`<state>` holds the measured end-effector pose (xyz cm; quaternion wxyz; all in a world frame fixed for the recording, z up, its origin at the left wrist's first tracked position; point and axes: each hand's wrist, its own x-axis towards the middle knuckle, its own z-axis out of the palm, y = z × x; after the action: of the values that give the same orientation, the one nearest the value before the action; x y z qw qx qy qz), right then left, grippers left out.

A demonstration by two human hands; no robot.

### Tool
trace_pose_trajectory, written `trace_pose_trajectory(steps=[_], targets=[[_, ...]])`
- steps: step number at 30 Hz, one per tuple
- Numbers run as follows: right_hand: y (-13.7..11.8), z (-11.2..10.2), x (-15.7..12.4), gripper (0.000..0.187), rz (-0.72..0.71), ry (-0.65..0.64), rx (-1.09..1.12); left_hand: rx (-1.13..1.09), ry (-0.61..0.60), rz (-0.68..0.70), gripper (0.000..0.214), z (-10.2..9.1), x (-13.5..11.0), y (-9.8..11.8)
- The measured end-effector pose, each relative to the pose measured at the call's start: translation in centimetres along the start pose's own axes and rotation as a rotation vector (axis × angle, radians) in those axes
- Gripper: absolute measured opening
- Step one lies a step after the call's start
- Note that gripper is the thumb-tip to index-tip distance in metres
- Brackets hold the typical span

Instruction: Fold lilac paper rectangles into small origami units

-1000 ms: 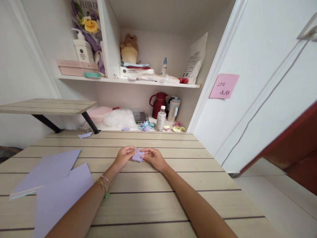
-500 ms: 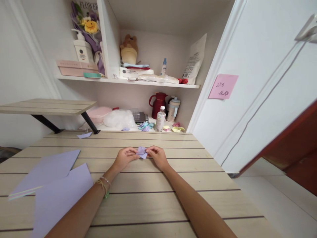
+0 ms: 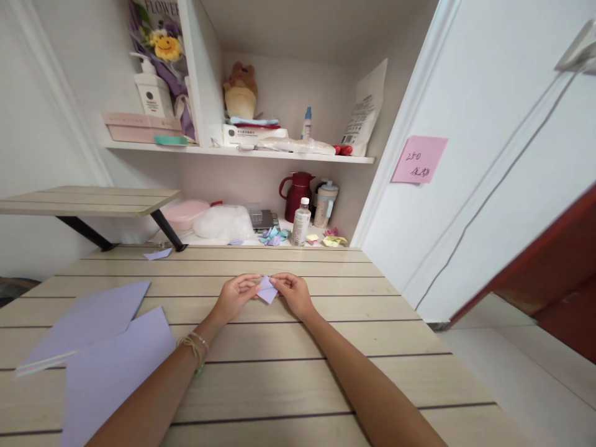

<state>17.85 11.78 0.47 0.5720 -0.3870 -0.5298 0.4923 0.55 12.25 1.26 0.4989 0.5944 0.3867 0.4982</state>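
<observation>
A small folded piece of purple paper (image 3: 267, 291) is held between my two hands, just above the slatted wooden table. My left hand (image 3: 237, 296) pinches its left edge between thumb and fingers. On the opposite side, my right hand (image 3: 294, 290) grips the upper right edge, the thumb lying close to the paper's top corner. The paper now looks like a diamond with a crease across it. To the left of my left forearm lie larger purple sheets (image 3: 118, 363), partly overlapping.
A small purple paper scrap (image 3: 158, 254) lies by the leg of a wooden riser (image 3: 93, 200). Along the back stand a clear bottle (image 3: 301, 223), a red jug (image 3: 297, 195) and a tumbler (image 3: 326, 205). Folded coloured papers (image 3: 274, 236) and a plastic bag (image 3: 226, 223) sit beside them.
The upper flap of the folded purple paper has shifted, so it now shows a flatter diamond face. My right hand has moved slightly left over its top edge; my left stays nearly still.
</observation>
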Motion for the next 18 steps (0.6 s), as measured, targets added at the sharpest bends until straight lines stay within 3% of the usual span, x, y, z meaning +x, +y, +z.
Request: trace_pose_trajectory(steps=[6,12,18], targets=[[0.17,-0.1,-0.06,0.027,-0.01,0.02,-0.071,-0.008,-0.057,-0.073,0.033,0.04,0.12,-0.17],[0.25,-0.21,-0.06,0.024,-0.018,-0.063,-0.12,0.036,-0.11,-0.142,0.031,0.08,0.16,-0.34],[0.2,-0.08,-0.1,0.026,0.011,-0.124,-0.116,-0.02,-0.056,-0.159,0.028,-0.13,0.4,-0.86]])
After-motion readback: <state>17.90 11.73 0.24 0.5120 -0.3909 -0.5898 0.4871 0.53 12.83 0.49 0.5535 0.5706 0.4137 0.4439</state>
